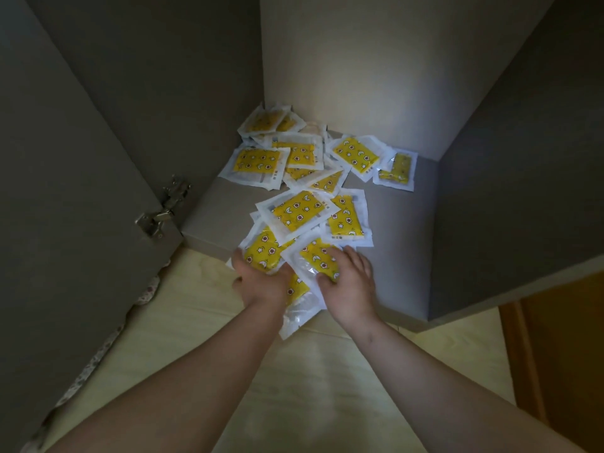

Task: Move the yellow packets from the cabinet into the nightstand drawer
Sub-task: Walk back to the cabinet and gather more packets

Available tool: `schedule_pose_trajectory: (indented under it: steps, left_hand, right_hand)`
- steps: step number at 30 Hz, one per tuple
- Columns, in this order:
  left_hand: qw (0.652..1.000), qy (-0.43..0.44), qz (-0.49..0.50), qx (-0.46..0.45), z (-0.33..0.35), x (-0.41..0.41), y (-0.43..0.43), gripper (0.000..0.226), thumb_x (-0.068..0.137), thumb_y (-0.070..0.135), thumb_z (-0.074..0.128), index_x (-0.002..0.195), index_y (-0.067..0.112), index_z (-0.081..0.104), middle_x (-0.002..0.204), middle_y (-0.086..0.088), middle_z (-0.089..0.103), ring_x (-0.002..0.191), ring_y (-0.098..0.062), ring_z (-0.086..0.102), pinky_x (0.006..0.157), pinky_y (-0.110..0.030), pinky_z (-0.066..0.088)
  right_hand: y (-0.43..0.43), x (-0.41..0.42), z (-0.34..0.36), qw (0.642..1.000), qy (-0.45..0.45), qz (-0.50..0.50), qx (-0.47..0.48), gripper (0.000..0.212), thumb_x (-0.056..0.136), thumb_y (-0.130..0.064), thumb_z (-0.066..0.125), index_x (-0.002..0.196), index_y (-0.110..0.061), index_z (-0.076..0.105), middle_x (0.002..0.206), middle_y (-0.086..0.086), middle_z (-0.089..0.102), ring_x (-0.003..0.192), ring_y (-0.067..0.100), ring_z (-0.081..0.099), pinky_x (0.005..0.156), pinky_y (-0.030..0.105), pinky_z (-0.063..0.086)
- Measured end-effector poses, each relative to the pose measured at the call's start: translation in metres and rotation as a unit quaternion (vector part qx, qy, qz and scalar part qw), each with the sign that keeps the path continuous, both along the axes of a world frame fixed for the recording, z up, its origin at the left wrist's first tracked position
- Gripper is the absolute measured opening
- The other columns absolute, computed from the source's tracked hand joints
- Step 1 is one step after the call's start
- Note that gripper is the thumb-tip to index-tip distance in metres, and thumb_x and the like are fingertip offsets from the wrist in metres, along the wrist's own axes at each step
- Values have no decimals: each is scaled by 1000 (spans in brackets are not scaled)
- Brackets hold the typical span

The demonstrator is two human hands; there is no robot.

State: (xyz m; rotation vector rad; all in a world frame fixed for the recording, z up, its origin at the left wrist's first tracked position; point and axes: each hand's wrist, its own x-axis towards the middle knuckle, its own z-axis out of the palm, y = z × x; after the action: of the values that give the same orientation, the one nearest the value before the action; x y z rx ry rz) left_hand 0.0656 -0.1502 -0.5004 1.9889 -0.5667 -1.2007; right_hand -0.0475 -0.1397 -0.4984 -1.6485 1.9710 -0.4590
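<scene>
Yellow print under clear plastic, caught between both palms. Gripping with the left hand (261, 279) a bundle (299, 313) of packets, right of the hinge (163, 207) and lower, fingers mostly hidden among the wrappers. Pressing down with the right hand (349, 282), further right of the hinge again, fingers spread and nearly straight over the topmost wrapper, thumb crooked at its edge. Near end of the bundle hanging past the lip of the cabinet (408, 230), over the pale floor (294, 387).

Beyond, right of the hinge and higher, the rest of the yellow packets (299, 212): a loose, overlapping drift running back to the rear corner, many lying apart from either hand. No nightstand drawer in view.

Reads as the gathering step, early in the job to judge by the heap left inside. Calls next for squaring the slippery wrappers into one firm stack, closing the right hand round it, lifting clear without shedding any, then turning away from the hinge side to find the drawer.
</scene>
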Motion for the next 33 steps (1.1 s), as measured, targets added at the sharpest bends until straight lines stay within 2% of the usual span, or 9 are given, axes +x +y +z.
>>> schedule_pose_trajectory:
  steps: [4,7,10,14,18,22,26,30,33]
  left_hand:
    - [968,241,64,-24,9,2,-3,52,96,36,48,140,34,22,112,-6,56,93,-27,60,88,-44,52]
    - [971,233,-4,-47,9,12,1,71,88,29,64,142,28,19,122,-5,54,105,-26,59,94,-47,49]
    - [976,209,-30,-51,7,29,5,83,81,-3,67,144,27,22,127,-8,51,100,-27,59,79,-41,53]
    - [977,203,-50,-38,10,49,-1,82,80,-9,66,141,32,30,117,0,51,85,-21,60,61,-33,50]
    - [977,200,-60,-39,7,59,1,90,79,-8,68,144,36,25,123,2,49,85,-19,61,67,-37,52]
    - [984,168,-28,-61,0,64,-2,97,77,-2,72,147,36,16,137,-1,46,112,-28,58,85,-45,51]
    - [983,163,5,-81,-1,60,-2,94,77,-1,72,146,29,16,127,-2,50,103,-26,58,79,-41,50]
    - [982,167,23,-81,-4,53,2,85,77,0,74,141,21,24,120,-6,53,103,-29,59,81,-47,52]
    - [976,205,17,-71,-8,56,10,65,76,-2,73,130,12,38,115,-10,59,98,-31,62,81,-50,53]
  right_hand:
    - [3,15,2,999,-40,25,-3,46,93,-25,55,138,-19,47,150,1,34,140,20,19,110,20,10]
    - [6,29,2,988,-152,19,-3,34,96,-10,47,129,-10,57,142,7,44,136,22,30,110,21,18]
    - [5,29,9,962,-267,-27,41,37,93,2,43,125,-8,60,123,9,59,115,22,54,92,20,41]
    - [-21,3,16,999,-10,1,-53,49,91,-13,49,140,-17,43,147,6,40,134,27,37,106,32,29]
    - [-40,-14,10,980,139,86,116,69,97,-50,32,152,-21,0,159,-3,-10,147,20,-8,117,44,1]
    - [-15,-13,-1,964,205,129,108,76,92,-65,20,151,-24,-6,158,-6,-15,146,16,-12,117,46,-2]
    - [11,-8,-4,956,232,168,61,97,66,-74,-11,151,-28,-2,159,-12,-7,146,13,-6,117,45,-2]
    - [32,7,-5,970,138,198,16,92,66,-67,-6,149,-34,16,155,-17,14,144,8,2,114,37,-6]
    - [32,19,-8,990,-75,122,5,64,83,-55,31,138,-24,44,135,-8,44,129,17,38,113,35,19]
